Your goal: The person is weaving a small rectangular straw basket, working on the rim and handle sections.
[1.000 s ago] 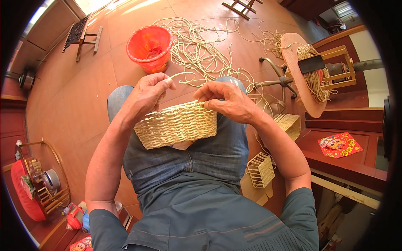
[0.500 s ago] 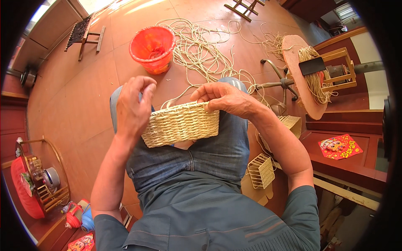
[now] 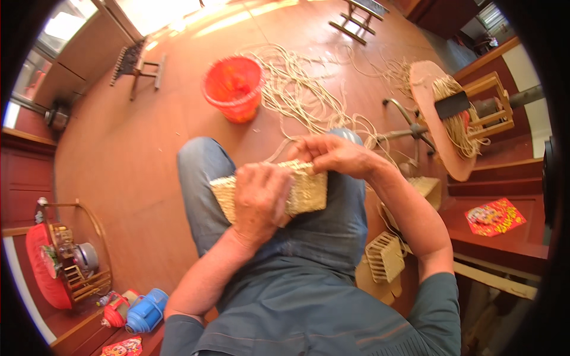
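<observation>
Yellow basket (image 3: 310, 194) partly behind left hand (image 3: 261, 199)

Red bucket (image 3: 236, 108) placed on floor (image 3: 136, 178); low stool (image 3: 130, 63) positioned upper left, another stool (image 3: 356, 22) upper right. Blue container (image 3: 146, 310) set beside red container (image 3: 113, 313), lower left. Red-and-yellow paper (image 3: 494, 217) laid on wooden ledge (image 3: 516, 240), right.

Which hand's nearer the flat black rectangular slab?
Right: right hand is lower-left of the flat black rectangular slab; left hand is farther left, across the pale woven basket.
</observation>
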### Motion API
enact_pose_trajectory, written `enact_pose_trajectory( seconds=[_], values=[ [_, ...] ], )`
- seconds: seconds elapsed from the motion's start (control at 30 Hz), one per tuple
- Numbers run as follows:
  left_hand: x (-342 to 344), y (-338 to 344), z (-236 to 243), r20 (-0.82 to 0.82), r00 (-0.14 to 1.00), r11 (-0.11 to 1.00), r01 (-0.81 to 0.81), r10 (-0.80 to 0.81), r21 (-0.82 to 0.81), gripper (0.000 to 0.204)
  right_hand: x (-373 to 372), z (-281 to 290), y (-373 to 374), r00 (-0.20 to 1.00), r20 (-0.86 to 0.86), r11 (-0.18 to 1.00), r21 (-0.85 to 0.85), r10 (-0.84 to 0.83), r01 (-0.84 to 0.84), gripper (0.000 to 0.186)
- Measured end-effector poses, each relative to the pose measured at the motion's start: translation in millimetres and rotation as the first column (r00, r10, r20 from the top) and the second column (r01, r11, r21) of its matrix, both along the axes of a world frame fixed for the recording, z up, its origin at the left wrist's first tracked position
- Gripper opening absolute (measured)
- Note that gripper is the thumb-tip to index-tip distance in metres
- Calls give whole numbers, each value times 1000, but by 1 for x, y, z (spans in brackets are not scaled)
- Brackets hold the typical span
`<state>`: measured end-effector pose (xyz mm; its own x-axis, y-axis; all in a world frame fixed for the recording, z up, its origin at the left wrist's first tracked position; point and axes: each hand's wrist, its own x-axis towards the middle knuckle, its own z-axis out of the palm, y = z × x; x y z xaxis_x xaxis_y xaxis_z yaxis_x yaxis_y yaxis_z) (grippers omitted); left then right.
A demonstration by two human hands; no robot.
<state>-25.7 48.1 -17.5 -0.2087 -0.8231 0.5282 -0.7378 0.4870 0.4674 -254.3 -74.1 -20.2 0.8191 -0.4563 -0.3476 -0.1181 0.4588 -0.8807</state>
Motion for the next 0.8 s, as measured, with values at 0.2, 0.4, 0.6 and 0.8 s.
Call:
enact_pose_trajectory(
  seconds=[0.2, 0.4, 0.6, 0.8],
  values=[
    [-9, 0, -11, 29, 999, 999, 42, -42, 8, 18, -11, 0, 1, 1000, -17, 1000, 19, -2, 2, 46],
    [-10, -7, 0, -7, 1000, 996, 15, -14, 87, 14, -9, -5, -1, 1000, 1, 995, 95, 13, -13, 41],
    [-20, -8, 19, 384, 923, 1000, 25, -29, 16, 27, -11, -11, 13, 996, 37, 997, 14, -80, 80, 42],
    [-33, -9, 7, 415, 902, 990, 137, -118, -17, 15, -20, -13, 44, 952, -120, 812, -559, -282, 170, 32]
  ],
)
